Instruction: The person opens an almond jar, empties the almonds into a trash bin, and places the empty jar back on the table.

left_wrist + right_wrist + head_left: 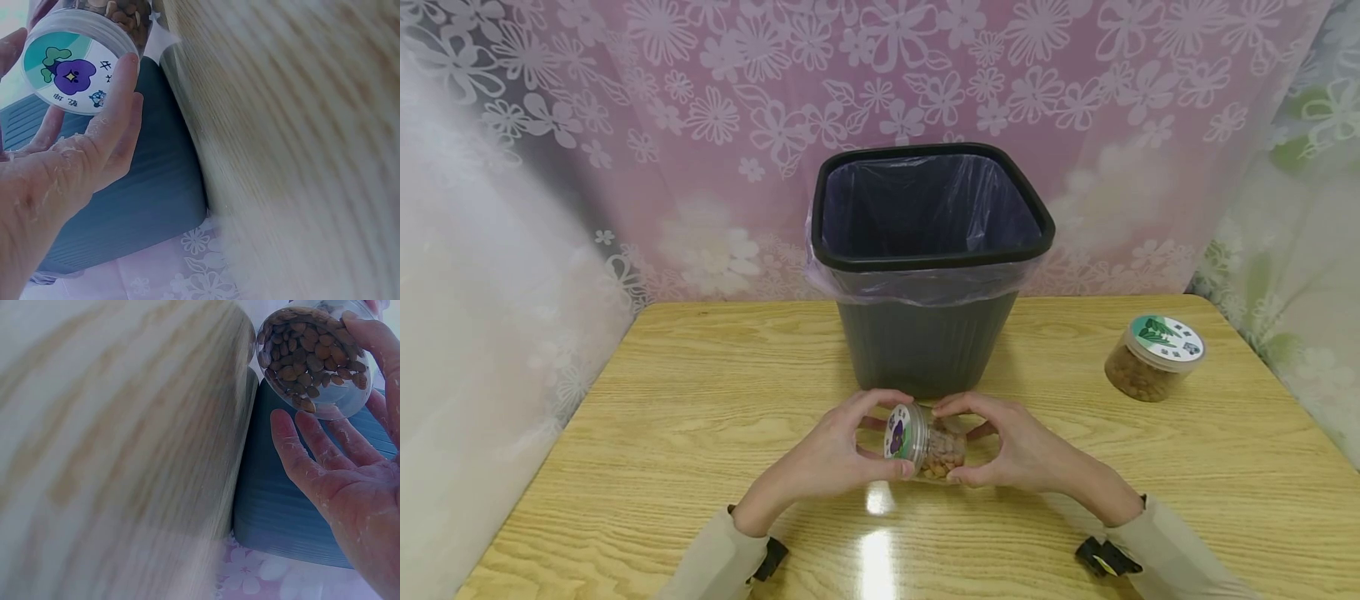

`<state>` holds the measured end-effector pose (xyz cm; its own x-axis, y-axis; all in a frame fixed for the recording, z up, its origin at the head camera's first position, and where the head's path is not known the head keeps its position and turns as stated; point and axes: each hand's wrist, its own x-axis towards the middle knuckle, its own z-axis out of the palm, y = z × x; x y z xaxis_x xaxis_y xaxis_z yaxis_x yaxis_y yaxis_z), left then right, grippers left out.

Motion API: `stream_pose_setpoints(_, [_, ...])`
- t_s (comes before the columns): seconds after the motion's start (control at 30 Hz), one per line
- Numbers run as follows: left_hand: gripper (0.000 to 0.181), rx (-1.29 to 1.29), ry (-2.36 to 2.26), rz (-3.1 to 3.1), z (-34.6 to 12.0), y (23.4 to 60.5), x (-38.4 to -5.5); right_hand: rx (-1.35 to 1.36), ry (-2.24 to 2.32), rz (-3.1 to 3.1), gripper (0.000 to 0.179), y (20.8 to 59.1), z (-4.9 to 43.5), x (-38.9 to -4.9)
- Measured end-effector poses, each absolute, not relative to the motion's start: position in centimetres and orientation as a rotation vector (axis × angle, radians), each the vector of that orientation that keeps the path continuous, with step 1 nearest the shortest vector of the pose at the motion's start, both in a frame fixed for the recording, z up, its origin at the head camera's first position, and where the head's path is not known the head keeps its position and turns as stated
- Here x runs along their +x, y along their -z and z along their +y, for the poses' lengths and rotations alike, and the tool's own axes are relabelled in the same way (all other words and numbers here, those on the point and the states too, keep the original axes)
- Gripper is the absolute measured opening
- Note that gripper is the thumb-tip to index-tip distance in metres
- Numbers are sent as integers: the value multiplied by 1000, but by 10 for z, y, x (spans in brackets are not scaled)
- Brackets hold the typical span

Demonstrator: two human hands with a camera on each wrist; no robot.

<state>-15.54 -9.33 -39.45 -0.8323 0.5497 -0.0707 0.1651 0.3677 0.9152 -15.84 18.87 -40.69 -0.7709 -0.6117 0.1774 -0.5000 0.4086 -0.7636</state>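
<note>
A small clear jar [943,450] of brown, seed-like pieces lies tipped on its side between the two hands, low in front of the bin. Its lid [72,72] has a white and teal label with a purple figure and faces left. My left hand [838,446] grips the lid's edge, thumb at the front and fingers behind. At the other end, my right hand [1018,442] holds the jar's body near its base. The right wrist view shows the pieces through the clear bottom [312,362], with fingertips at its edge.
A dark bin [925,333] lined with a thin purple bag stands on the wooden table [700,400], just beyond the hands. Off to the right is a second lidded jar [1150,362] of brown pieces. A flowered pink curtain [737,167] hangs behind.
</note>
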Motion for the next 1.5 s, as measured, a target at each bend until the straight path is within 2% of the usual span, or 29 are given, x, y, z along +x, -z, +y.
stream_pose_setpoints(0.3, [73,603,-1416,2288,-94,392,-156,-1012,1305,2517,63,407,189,-158])
stream_pose_setpoints(1.07, [64,503,-1445,2233,-94,390,-153,-1022,1312,2506,63,406,188,-158])
stream_pose_setpoints(1.5, [70,522,-1425,2261,-95,391,-154,-1032,1315,2507,62,408,189,-158])
